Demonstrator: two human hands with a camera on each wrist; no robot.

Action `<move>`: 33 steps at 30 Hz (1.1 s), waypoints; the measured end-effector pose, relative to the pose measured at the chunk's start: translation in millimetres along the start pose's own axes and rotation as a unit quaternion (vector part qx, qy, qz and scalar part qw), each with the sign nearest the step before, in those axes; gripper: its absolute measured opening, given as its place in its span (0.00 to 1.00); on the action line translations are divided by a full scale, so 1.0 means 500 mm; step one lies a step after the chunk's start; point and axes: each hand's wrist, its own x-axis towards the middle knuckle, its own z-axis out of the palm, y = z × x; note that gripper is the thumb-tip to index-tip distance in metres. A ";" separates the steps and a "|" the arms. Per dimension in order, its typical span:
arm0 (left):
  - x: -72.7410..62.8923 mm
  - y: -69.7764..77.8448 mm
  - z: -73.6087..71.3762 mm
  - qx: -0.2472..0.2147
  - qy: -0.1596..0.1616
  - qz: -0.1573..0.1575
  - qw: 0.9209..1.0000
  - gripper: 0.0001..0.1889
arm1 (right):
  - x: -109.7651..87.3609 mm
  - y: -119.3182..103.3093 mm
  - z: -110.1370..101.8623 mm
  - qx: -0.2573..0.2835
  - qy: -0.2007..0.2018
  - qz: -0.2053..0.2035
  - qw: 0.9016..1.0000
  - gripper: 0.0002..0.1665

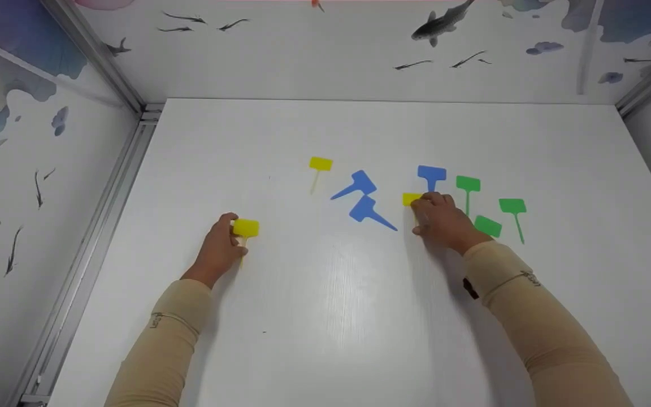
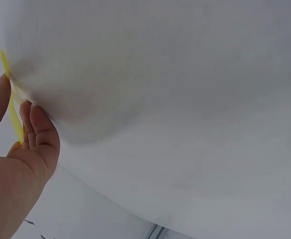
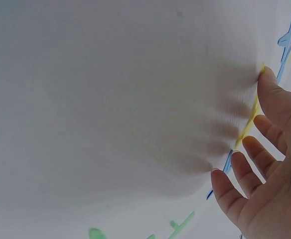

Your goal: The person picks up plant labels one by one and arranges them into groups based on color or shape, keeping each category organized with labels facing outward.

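Observation:
My left hand [image 1: 216, 251] holds a yellow T-shaped plant label [image 1: 246, 228] between thumb and fingers, at the left of the white table; its thumb crosses the thin stem. In the left wrist view, the label [image 2: 16, 119] shows edge-on beside the fingers. Over the table at right, my right hand [image 1: 444, 221] touches another yellow plant label [image 1: 411, 199], partly covered by the fingers. The right wrist view shows that label [image 3: 255, 109] along the tips of the thumb and nearest fingers, with the fingers spread. Just beyond the right hand lies a blue plant label [image 1: 432, 173].
A third yellow label [image 1: 320, 164] lies near the middle back. Two blue labels [image 1: 363, 182] lie close together in front of it. Green labels [image 1: 512, 206] are spread at right, one partly behind the right wrist. Printed panels [image 1: 303, 56] stand behind and at left.

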 end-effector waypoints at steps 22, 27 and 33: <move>0.006 -0.017 -0.006 0.022 -0.011 -0.002 1.000 0.36 | 0.004 0.004 0.004 -0.014 0.008 -0.008 1.000 0.32; 0.007 -0.025 -0.008 0.024 -0.019 0.012 0.999 0.36 | 0.006 0.009 0.008 -0.007 0.011 -0.014 1.000 0.31; 0.009 -0.024 -0.009 0.035 -0.022 0.018 0.999 0.36 | 0.005 0.008 0.007 -0.011 0.007 -0.005 1.000 0.32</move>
